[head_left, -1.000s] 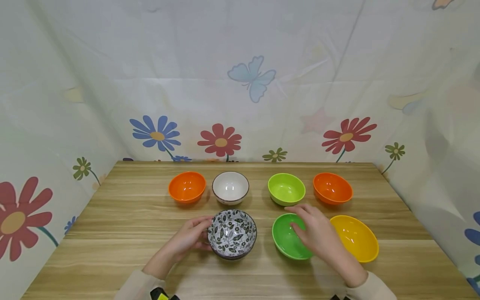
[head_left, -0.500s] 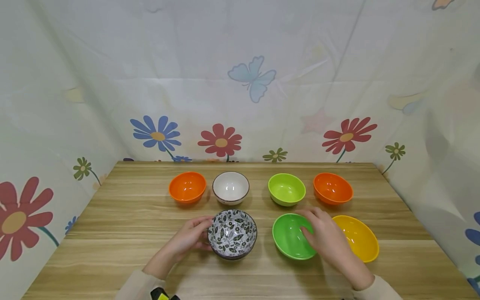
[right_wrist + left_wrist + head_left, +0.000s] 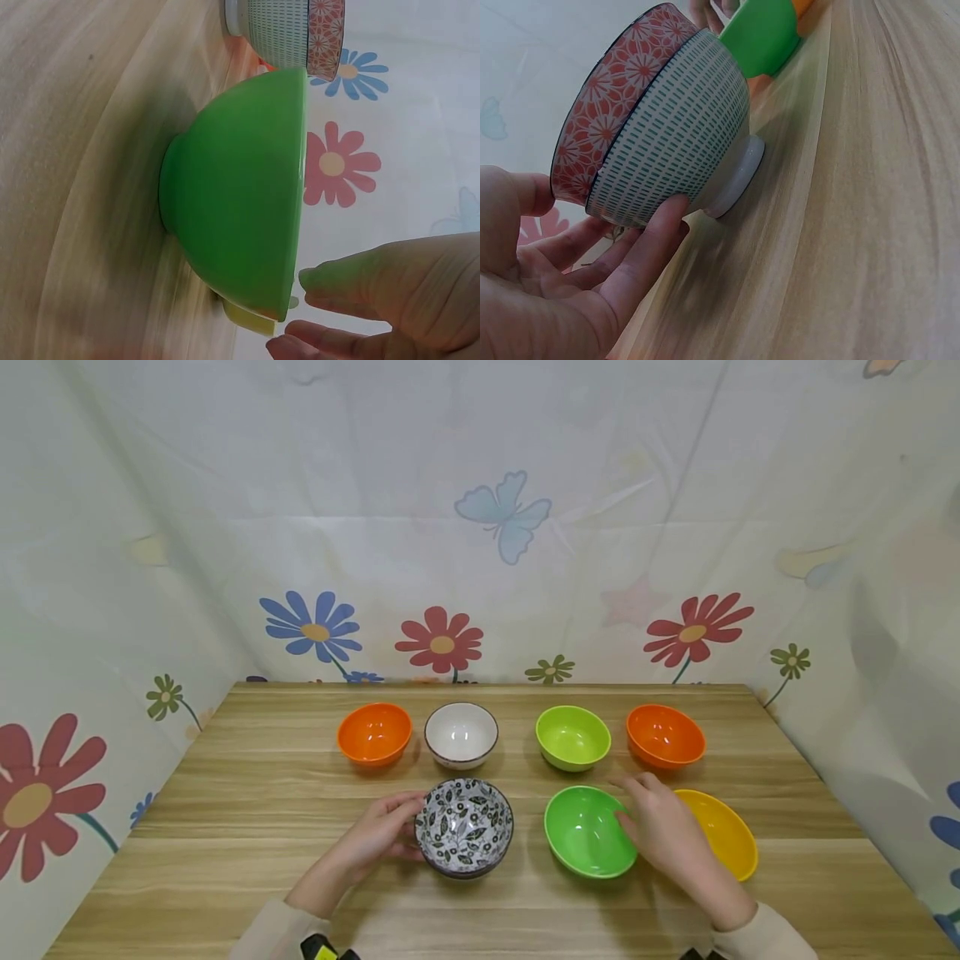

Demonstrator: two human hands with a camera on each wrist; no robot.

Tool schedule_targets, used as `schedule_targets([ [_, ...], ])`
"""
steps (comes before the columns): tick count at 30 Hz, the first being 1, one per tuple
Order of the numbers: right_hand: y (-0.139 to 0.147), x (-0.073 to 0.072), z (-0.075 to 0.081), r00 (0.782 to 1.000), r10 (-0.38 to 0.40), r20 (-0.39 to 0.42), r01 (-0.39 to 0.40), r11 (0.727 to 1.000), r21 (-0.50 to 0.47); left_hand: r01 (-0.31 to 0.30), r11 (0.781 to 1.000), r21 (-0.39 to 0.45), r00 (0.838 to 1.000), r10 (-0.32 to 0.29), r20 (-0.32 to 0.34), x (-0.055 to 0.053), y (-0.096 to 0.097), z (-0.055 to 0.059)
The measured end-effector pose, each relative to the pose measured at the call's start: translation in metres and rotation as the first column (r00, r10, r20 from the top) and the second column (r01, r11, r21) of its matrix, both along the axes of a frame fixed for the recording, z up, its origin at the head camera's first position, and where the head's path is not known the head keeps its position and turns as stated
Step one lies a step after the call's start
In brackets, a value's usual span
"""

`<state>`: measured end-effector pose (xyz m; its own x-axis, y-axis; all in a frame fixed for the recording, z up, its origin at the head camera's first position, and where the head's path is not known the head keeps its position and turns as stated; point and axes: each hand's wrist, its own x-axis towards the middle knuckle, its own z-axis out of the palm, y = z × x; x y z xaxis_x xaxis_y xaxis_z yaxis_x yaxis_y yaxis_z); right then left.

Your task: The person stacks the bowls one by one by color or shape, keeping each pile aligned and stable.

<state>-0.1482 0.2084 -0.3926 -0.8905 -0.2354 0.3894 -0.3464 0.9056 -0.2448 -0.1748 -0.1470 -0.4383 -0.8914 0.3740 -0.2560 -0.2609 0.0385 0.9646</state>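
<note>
In the head view my left hand [image 3: 381, 831] grips the left side of a patterned bowl [image 3: 464, 828] with black leaves and flowers inside. The left wrist view shows its outside as a red flowered band [image 3: 622, 97] above a wall of green dashes [image 3: 682, 135]; a stepped dark line between them looks like one bowl nested in another. There my thumb is at the rim and my fingers lie under the wall. To the right stands a green bowl [image 3: 588, 832]. My right hand [image 3: 667, 827] is at its right rim, thumb and fingers apart, holding nothing.
Behind, in a row, stand an orange bowl [image 3: 375, 735], a white bowl [image 3: 461, 735], a lime bowl [image 3: 573, 739] and another orange bowl [image 3: 665, 737]. A yellow bowl [image 3: 723, 835] is partly hidden by my right hand. A flowered cloth [image 3: 480, 568] rises behind the wooden table [image 3: 247, 793].
My right hand has moved right, from over the green bowl to its right rim, covering more of the yellow bowl. The left hand and the bowls keep their places.
</note>
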Motion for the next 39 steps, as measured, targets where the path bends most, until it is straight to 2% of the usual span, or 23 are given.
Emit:
schedule_targets([
  [13,-0.0023,-0.0042,0.0014,0.993,-0.042,0.11,0.043,0.999,-0.003,-0.002,1.0,-0.009,1.0,0.002,0.003,-0.0016,-0.0004,-0.0011],
  [22,-0.0029,-0.0062,-0.0008,0.992,-0.063,0.109,0.063,0.998,0.004,0.002,1.0,-0.009,1.0,-0.002,-0.001,-0.0016,-0.0006,-0.0003],
  [33,-0.0025,-0.0089,-0.0055,0.982,-0.083,0.17,0.082,0.997,0.011,-0.002,1.0,-0.019,1.0,0.002,0.009,-0.0017,-0.0012,-0.0002],
  [39,-0.0022,-0.0093,-0.0081,0.985,-0.087,0.151,0.086,0.996,0.012,-0.002,0.999,-0.036,1.0,0.002,0.01,-0.0016,-0.0005,0.0004],
])
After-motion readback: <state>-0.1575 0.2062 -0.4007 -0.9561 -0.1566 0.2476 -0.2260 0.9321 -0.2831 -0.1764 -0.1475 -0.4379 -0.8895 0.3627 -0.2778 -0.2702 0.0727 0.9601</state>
